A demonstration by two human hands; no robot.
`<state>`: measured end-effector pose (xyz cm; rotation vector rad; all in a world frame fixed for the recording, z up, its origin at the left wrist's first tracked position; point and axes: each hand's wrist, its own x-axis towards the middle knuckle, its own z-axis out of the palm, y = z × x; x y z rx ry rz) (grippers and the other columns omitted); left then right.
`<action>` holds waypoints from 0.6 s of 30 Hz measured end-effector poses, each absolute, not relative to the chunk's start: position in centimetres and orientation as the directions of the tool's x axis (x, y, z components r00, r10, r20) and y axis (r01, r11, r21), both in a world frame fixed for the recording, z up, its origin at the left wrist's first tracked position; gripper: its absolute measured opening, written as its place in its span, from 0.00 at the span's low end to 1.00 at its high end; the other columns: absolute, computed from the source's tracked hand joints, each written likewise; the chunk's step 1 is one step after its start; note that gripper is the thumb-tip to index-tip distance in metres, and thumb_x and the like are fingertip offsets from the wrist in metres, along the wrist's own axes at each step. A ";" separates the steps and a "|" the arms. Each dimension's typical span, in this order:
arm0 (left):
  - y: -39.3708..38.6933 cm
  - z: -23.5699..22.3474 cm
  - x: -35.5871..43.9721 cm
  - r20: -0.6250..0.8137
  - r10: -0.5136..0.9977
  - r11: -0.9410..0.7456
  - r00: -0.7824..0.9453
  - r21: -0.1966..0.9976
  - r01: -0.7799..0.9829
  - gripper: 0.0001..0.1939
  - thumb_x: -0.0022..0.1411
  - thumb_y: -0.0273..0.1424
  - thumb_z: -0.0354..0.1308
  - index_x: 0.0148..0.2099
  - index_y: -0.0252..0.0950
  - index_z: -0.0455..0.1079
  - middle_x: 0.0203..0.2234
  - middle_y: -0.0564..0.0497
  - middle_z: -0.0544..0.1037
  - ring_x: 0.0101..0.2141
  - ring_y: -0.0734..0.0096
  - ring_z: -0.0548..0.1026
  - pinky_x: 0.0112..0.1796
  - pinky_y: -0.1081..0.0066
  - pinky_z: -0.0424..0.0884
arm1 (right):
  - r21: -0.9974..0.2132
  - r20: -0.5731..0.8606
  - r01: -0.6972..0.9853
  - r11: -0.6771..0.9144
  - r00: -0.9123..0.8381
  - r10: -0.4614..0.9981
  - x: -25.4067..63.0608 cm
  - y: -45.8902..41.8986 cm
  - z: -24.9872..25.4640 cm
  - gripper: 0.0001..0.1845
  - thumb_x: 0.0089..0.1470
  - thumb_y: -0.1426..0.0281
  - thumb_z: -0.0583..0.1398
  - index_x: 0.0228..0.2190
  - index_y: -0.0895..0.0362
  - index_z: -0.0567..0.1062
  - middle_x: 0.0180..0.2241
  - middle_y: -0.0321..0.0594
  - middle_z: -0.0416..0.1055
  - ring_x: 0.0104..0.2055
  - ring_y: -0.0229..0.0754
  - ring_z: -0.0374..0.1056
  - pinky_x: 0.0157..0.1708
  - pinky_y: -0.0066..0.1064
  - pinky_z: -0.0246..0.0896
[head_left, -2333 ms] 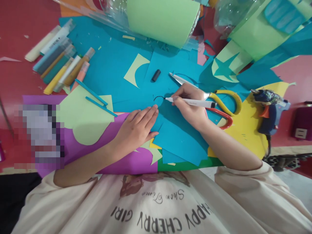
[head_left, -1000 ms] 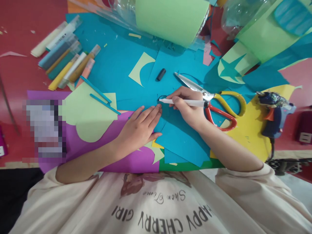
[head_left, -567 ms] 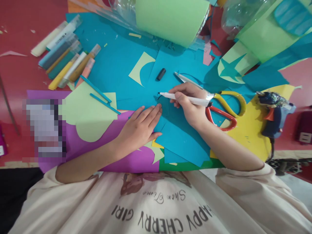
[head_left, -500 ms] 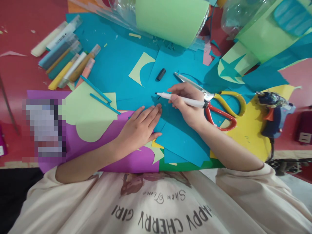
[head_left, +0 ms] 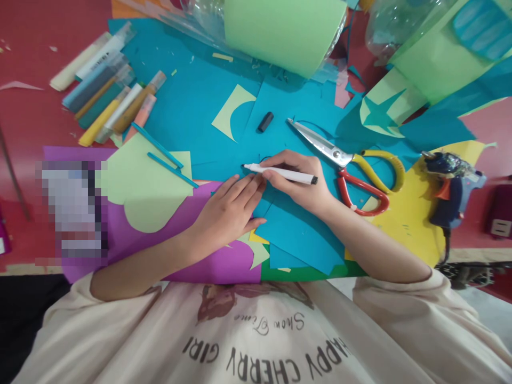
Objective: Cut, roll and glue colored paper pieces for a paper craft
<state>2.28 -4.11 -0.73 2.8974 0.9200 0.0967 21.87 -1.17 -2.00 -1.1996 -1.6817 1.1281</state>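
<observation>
My right hand (head_left: 298, 178) is closed round a white marker (head_left: 290, 174) with a black tip and a black end. The tip points left, at or just above the blue paper (head_left: 208, 144); whether it touches I cannot tell. A short dark curved line shows on the paper behind the marker, partly covered by my fingers. My left hand (head_left: 238, 205) lies flat with fingers stretched out, pressing the paper's near edge, its fingertips close beside my right hand. A black marker cap (head_left: 265, 122) lies on the blue sheet beyond both hands.
Scissors (head_left: 340, 158) with yellow and red handles lie right of my right hand. Farther right is a glue gun (head_left: 452, 184) on yellow paper. Several markers (head_left: 104, 90) lie at the left, above a light green cutout (head_left: 150, 184). A green-wrapped plastic bottle (head_left: 284, 34) lies at the back.
My right hand has moved left and nearer to me with the marker, its tip now left of the curved line. The scissors show in full. My left hand stays flat in place.
</observation>
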 end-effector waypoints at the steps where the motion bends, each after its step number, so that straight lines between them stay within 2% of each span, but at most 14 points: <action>1: -4.1 -0.7 2.3 0.033 0.577 -0.814 0.816 0.109 0.571 0.30 0.71 0.40 0.47 0.62 0.18 0.62 0.56 0.30 0.73 0.58 0.51 0.71 0.58 0.55 0.68 | -0.945 0.085 0.285 0.161 -0.262 0.961 21.9 -1.2 -2.0 0.13 0.58 0.60 0.61 0.34 0.57 0.79 0.32 0.41 0.79 0.29 0.38 0.72 0.27 0.28 0.65; 8: -4.0 -0.6 2.2 0.009 0.577 -0.813 0.817 0.096 0.574 0.29 0.71 0.40 0.46 0.62 0.20 0.63 0.57 0.31 0.72 0.58 0.52 0.70 0.59 0.56 0.67 | -0.952 0.094 0.257 0.164 -0.265 0.960 21.8 -1.2 -2.0 0.14 0.57 0.58 0.61 0.33 0.56 0.79 0.32 0.41 0.79 0.30 0.38 0.72 0.27 0.29 0.66; 14: -4.1 -0.6 2.3 -0.031 0.599 -0.784 0.800 0.178 0.594 0.31 0.69 0.40 0.50 0.66 0.22 0.58 0.61 0.33 0.67 0.60 0.51 0.68 0.60 0.55 0.64 | -0.985 0.073 0.156 0.074 -0.015 0.997 22.3 -0.8 -2.3 0.18 0.55 0.51 0.61 0.31 0.53 0.78 0.26 0.37 0.77 0.24 0.36 0.70 0.23 0.30 0.66; 18: -4.1 -0.6 2.3 -0.031 0.604 -0.779 0.797 0.188 0.598 0.31 0.69 0.39 0.51 0.66 0.23 0.58 0.62 0.33 0.66 0.60 0.51 0.68 0.61 0.56 0.64 | -0.984 0.082 0.160 0.081 0.002 0.997 22.2 -0.6 -2.3 0.18 0.54 0.51 0.62 0.30 0.53 0.77 0.25 0.36 0.76 0.23 0.35 0.69 0.23 0.30 0.65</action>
